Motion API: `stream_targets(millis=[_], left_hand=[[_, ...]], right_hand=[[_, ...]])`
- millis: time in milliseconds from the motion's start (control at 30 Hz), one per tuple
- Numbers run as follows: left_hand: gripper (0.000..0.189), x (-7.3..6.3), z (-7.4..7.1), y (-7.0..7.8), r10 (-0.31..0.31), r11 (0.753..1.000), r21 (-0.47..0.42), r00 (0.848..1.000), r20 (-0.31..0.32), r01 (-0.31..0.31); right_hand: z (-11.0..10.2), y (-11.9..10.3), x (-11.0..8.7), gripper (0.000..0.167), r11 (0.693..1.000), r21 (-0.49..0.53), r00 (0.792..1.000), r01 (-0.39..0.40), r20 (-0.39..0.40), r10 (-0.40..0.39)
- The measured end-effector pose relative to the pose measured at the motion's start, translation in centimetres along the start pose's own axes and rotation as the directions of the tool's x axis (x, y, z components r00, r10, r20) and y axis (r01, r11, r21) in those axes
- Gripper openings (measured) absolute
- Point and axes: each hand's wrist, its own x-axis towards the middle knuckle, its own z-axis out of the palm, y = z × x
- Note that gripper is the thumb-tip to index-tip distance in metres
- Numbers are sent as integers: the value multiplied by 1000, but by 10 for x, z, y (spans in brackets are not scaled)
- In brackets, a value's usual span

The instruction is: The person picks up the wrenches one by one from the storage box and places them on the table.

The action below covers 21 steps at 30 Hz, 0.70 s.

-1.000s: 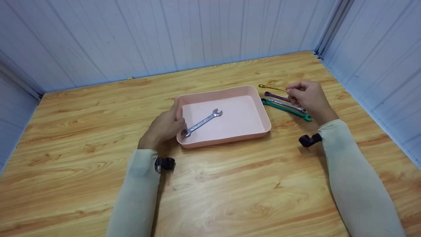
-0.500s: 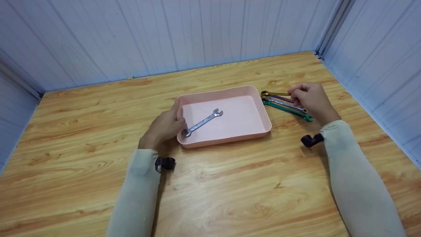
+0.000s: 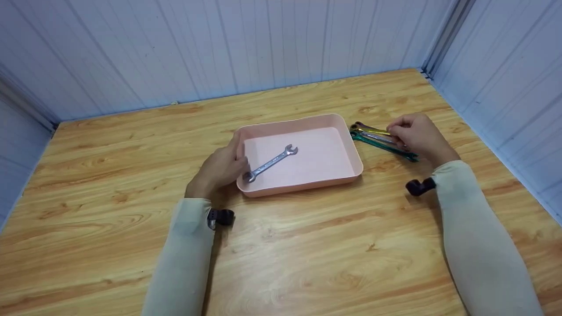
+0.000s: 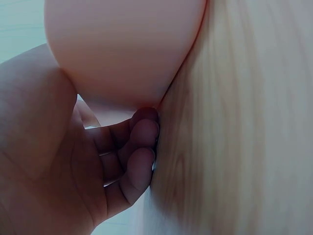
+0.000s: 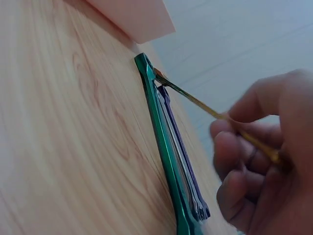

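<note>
A pink tray [image 3: 320, 158] stands on the wooden table, its left wall held by my left hand [image 3: 219, 169], thumb over the rim and fingers outside. Inside the tray lies a silver open-end wrench [image 3: 271, 164], slanting toward the near left corner. To the right of the tray, my right hand [image 3: 420, 136] pinches a gold wrench [image 5: 195, 101] between thumb and fingers. The gold wrench is tilted, its far end down by the other wrenches. Beneath and beside it lie a green wrench [image 5: 162, 137], a silver wrench [image 3: 380, 138] and a purple wrench [image 5: 182, 147], close together.
The wooden table [image 3: 298, 245] spreads out in front of the tray and to both sides. A ribbed pale wall [image 3: 263, 48] closes off the back, and another wall [image 3: 513, 87] rises along the right. Black wrist cameras [image 3: 420, 187] stick out from both sleeves.
My right hand has brought the gold wrench nearer, from behind the purple wrench to over the group. The hand itself has shifted slightly right and nearer. My left hand and the tray stay nearly still.
</note>
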Motion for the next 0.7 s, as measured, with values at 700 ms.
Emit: stream_targets(millis=[700], left_hand=[[81,-1,1,1,-19,999,-27,1000,2,19]], right_hand=[[5,-3,1,37,827,-557,997,75,51,-55]])
